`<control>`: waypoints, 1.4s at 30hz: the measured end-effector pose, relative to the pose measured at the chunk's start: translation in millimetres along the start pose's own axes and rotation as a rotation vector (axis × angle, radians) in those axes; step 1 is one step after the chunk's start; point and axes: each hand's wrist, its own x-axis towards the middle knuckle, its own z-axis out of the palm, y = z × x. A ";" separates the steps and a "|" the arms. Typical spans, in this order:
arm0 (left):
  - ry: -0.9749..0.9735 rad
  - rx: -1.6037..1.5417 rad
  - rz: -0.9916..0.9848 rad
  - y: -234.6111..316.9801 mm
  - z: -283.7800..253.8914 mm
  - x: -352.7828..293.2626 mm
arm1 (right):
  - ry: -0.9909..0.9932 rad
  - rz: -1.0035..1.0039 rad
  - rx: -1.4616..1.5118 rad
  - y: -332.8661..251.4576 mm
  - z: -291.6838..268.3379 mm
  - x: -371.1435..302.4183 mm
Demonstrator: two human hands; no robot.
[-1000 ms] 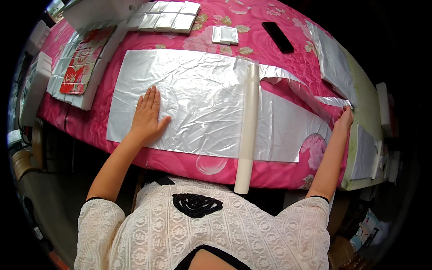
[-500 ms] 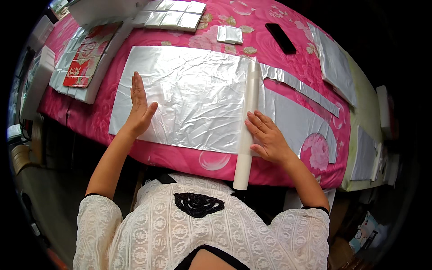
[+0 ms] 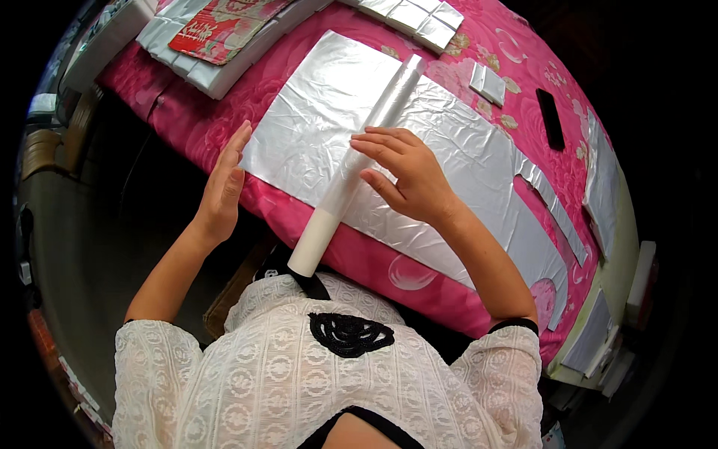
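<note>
The pink-clothed table (image 3: 187, 131) holds foil (image 3: 295, 123) along its near edge, a phone (image 3: 550, 120) and packets (image 3: 488, 84) toward its far edge, more foil (image 3: 603, 191) by its far right corner

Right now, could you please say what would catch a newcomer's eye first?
The bright pink floral tablecloth would probably stand out first, with a shiny silver sheet spread across it. A pale roll lies slantwise over the sheet, with the right hand at its middle. Upper left, a red patterned card tops a white stack.
</note>
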 end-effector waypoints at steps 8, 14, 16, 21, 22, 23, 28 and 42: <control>-0.023 0.325 -0.220 12.2 6.4 -44.7 | -0.114 -0.113 -0.252 37.4 78.9 79.8; -0.033 0.336 -0.460 9.7 6.1 -31.6 | 0.099 0.116 -0.220 18.1 128.3 127.8; -0.030 0.112 -0.460 1.6 2.0 -34.0 | 0.336 0.293 -0.179 14.3 140.2 126.3; -0.292 -0.965 -0.680 13.3 -0.2 -45.6 | 0.709 0.595 1.183 -3.9 108.0 104.1; -0.410 -1.195 -0.676 9.8 2.8 -45.5 | 0.742 0.595 1.461 -16.4 88.7 103.3; -0.530 -1.426 -0.670 3.4 7.4 -43.5 | 0.705 0.613 1.598 -15.7 81.1 96.9; -0.413 -0.901 -0.683 19.9 41.1 -30.6 | 0.665 0.815 1.409 -5.1 51.9 62.9; -0.757 -0.832 -0.781 46.4 66.2 -7.9 | 0.944 0.758 1.576 -14.2 35.1 -4.7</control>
